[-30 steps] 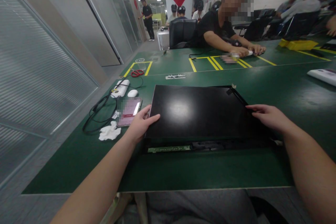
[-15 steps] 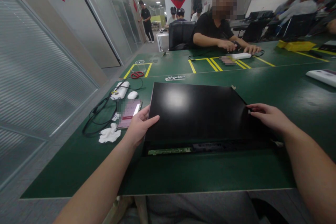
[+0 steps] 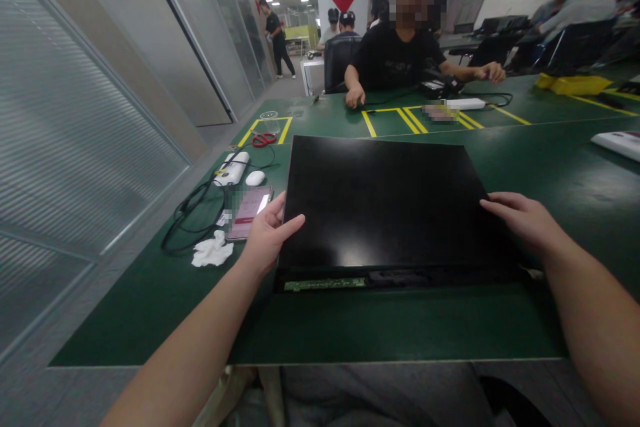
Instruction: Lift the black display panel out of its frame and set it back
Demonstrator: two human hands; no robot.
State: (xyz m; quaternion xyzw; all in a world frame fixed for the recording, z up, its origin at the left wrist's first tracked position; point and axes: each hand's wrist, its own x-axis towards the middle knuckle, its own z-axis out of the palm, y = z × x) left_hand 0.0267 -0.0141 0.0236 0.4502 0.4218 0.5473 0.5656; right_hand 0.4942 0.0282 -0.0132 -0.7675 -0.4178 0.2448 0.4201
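Observation:
A large flat black panel point(image 3: 385, 200) is tilted up at its far edge above the green table point(image 3: 350, 327). My left hand point(image 3: 267, 233) grips its left edge, thumb on top and fingers underneath. My right hand point(image 3: 523, 220) holds its right edge, fingers curled over the side. Along the panel's near edge runs a thin green circuit strip point(image 3: 325, 284) next to a black frame piece point(image 3: 400, 276). The far part of the frame beneath the panel is hidden.
Left of the panel lie a phone point(image 3: 247, 203), a white mouse point(image 3: 255, 177), a white device point(image 3: 231, 168) with a black cable point(image 3: 193, 210), crumpled tissue point(image 3: 213, 250) and red scissors point(image 3: 263, 139). A person in black point(image 3: 400, 57) sits across the table. A white object point(image 3: 617, 144) lies at right.
The panel's far edge has risen steadily, pivoting on its near edge, now hiding the small parts behind it. Both my hands stayed on its sides. The person opposite moved their arms apart.

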